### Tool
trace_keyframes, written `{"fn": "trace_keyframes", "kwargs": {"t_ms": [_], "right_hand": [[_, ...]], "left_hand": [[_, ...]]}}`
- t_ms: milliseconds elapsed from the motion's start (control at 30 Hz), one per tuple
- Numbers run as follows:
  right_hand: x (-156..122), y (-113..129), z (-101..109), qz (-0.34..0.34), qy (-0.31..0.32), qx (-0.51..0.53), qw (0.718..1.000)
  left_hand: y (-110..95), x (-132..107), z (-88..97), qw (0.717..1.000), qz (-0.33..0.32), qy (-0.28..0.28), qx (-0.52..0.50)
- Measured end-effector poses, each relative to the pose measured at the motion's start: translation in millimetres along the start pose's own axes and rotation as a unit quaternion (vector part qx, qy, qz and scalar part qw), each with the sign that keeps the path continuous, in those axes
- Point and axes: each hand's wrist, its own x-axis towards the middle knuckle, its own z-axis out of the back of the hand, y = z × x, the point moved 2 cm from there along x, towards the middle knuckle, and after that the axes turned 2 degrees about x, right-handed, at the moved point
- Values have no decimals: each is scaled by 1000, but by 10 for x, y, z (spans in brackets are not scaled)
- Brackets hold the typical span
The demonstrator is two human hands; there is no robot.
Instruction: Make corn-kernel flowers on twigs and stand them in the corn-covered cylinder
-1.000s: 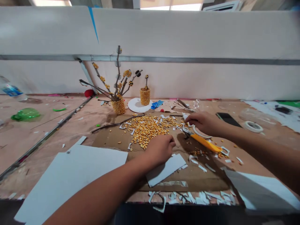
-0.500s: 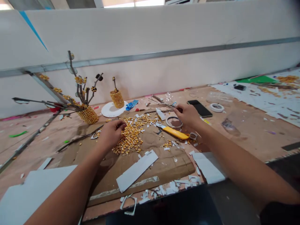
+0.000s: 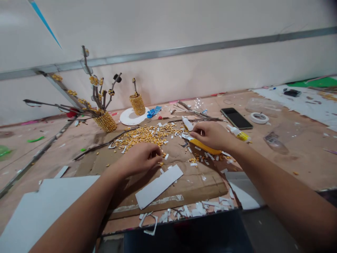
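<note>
My left hand hovers low over the cardboard with its fingers curled and thumb drawn in. Whatever lies between those fingertips is too small to make out. Behind it spreads a pile of corn kernels, and just in front lies a white paper strip. My right hand, fingers bent towards the thumb, is over a yellow utility knife. Its fingertips are beside the blade end, and I cannot see what they hold. A white glue bottle lies just beyond them.
Kernel-covered pots with twigs stand back left, one smaller pot on a white disc. A phone, tape roll and yellow-labelled bottle lie right. Paper scraps line the front edge.
My left hand has moved from the kernel pile towards the white strip. My right hand has come nearer, over the knife, and now covers where the white ring lay. The view has shifted slightly.
</note>
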Motion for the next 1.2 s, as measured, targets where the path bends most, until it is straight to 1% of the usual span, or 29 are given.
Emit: {"fn": "trace_keyframes", "kwargs": {"t_ms": [67,133,233,367,500,567,633,733,833,900,933,967,1033,1100,1200], "right_hand": [[-18,-4,10,1,35,-10,999],[-36,-19,15,1,69,-16,998],[-55,-52,4,-16,100,-21,995],[-57,-61,-9,-41,110,-16,993],[-52,-3,31,-31,92,9,995],[-43,15,60,-30,72,26,997],[-18,-8,93,-42,39,44,997],[45,-149,171,-97,-57,50,992],[93,-355,278,-163,-165,30,972],[106,-456,346,-193,-207,14,959],[114,-482,374,-204,-216,6,955],[127,-491,397,-211,-218,-1,953],[181,-468,425,-216,-200,-15,955],[281,-421,421,-216,-162,-32,962],[487,-401,351,-224,-87,-74,968]], "left_hand": [[-141,-52,-59,999,-12,36,8],[-274,-97,-127,995,-22,80,47],[-388,-134,-186,991,-14,100,86],[-368,-141,-198,993,-1,106,51],[-307,-126,-193,997,-22,61,40],[-308,-118,-202,997,-34,47,45],[-329,-111,-214,997,-44,41,39],[-373,-105,-235,997,-68,37,30],[-407,-110,-250,993,-107,32,48],[-419,-115,-250,991,-121,28,47],[-422,-116,-245,991,-122,24,40],[-422,-116,-240,992,-118,19,31],[-419,-114,-231,994,-107,14,10],[-410,-111,-232,995,-98,15,-3],[-396,-107,-243,995,-95,30,-8]]}}
